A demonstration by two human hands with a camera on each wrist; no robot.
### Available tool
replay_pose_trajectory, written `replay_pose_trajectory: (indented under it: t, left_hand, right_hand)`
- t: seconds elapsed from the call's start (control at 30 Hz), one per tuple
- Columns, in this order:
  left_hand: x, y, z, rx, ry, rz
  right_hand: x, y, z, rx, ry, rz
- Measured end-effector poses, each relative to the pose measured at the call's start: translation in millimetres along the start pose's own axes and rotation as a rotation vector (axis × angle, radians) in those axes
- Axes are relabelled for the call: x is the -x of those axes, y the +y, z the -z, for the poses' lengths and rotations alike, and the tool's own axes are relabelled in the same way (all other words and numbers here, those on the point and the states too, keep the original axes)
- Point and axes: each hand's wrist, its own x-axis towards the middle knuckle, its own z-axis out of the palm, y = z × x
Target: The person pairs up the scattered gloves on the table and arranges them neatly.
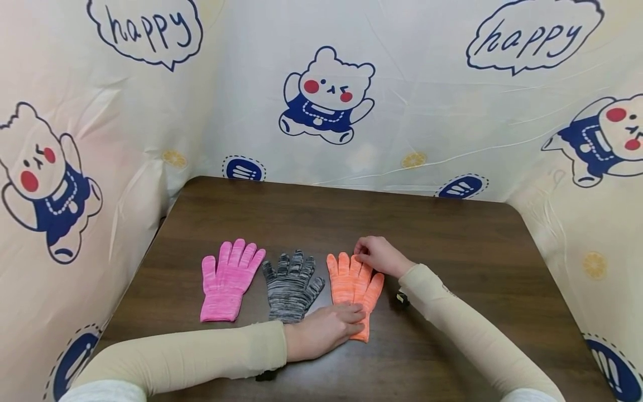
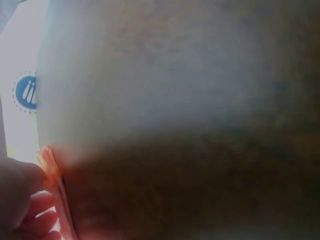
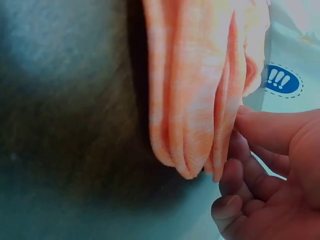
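An orange knitted glove (image 1: 346, 285) lies on the table, fingers pointing away from me. My left hand (image 1: 324, 332) rests its fingers across the lower palm and cuff of this glove. At the far end, the thumb and fingers of my right hand (image 1: 380, 255) pinch one of its finger tips. The right wrist view shows that hand (image 3: 280, 165) at the edge of the orange fabric (image 3: 195, 100). Left of it lie a grey-and-black striped glove (image 1: 288, 287), its cuff partly behind my left hand, and a pink glove (image 1: 228, 285).
The dark brown wooden table (image 1: 341, 218) is enclosed by a pale curtain (image 1: 427, 111) printed with cartoon bears. Its back edge meets the curtain. My left forearm (image 1: 201, 357) crosses the front of the table.
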Motion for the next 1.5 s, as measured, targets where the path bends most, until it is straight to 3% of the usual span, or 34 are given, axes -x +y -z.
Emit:
replay_pose_trajectory:
  t: [0.1,0.27,0.43,0.7,0.93,1.17,1.3,1.5]
  left_hand:
    - [-0.3,1.2,0.0,-0.021,0.024,-0.021]
    - [0.6,1.1,0.6,0.06,0.012,-0.009]
    - [0.3,0.1,1.1,0.075,0.001,-0.011]
    - [0.3,-0.3,2.5,0.132,-0.009,0.014]
    - [0.6,0.7,1.5,0.101,0.014,-0.002]
    - [2.3,0.9,-2.3,0.146,0.094,0.0]
    - [2.2,1.3,-1.5,0.176,0.139,-0.009]
    - [0.5,2.6,1.1,0.184,0.155,-0.002]
  right_hand:
    - [-1.7,0.4,0.0,0.017,0.019,0.014]
    - [-0.9,-0.4,0.4,0.024,0.065,-0.015]
    - [-1.1,1.3,-1.0,0.045,0.088,-0.032]
    - [-2.6,2.2,1.0,-0.019,0.052,-0.063]
    - [-1.9,0.1,0.9,-0.033,0.02,-0.075]
    - [2.0,-3.0,6.7,-0.022,0.012,-0.093]
    - [6.6,-4.6,15.1,0.026,-0.029,-0.149]
    - [11.8,-0.3,20.5,0.07,-0.076,-0.22]
